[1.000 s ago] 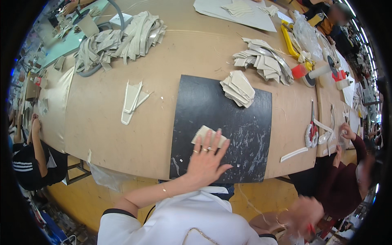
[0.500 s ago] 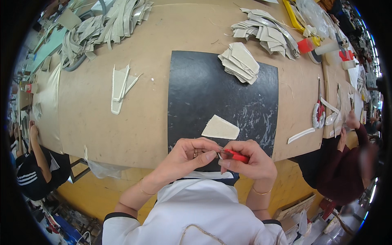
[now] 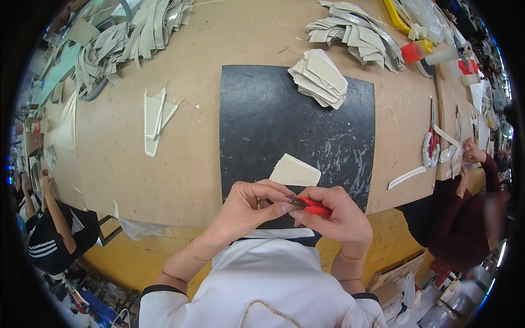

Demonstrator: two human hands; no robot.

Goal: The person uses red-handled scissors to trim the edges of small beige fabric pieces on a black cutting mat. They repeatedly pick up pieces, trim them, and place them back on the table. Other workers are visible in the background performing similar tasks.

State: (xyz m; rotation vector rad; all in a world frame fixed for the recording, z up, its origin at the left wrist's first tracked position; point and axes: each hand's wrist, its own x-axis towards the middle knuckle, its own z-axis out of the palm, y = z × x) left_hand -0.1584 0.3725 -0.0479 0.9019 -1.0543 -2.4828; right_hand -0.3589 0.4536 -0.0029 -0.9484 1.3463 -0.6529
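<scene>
My right hand (image 3: 333, 218) grips a small red-handled cutter (image 3: 313, 206) over the near edge of a black cutting mat (image 3: 257, 126). My left hand (image 3: 249, 208) pinches the cutter's metal tip with thumb and fingers. Just beyond both hands a cream, wedge-shaped piece of material (image 3: 294, 171) lies flat on the mat, untouched. A stack of similar cream pieces (image 3: 320, 78) rests at the mat's far right corner.
The mat lies on a brown worktable (image 3: 180, 164). Cream strips (image 3: 155, 117) lie to the left, heaps of cut pieces (image 3: 355, 35) at the back. Red-handled scissors (image 3: 430, 143) lie at the right. Other people sit at the left (image 3: 52, 229) and right (image 3: 470, 213).
A second ago my left hand pressed flat on the cream piece. Both hands have since come together near the mat's edge around the red cutter, and the view has shifted closer.
</scene>
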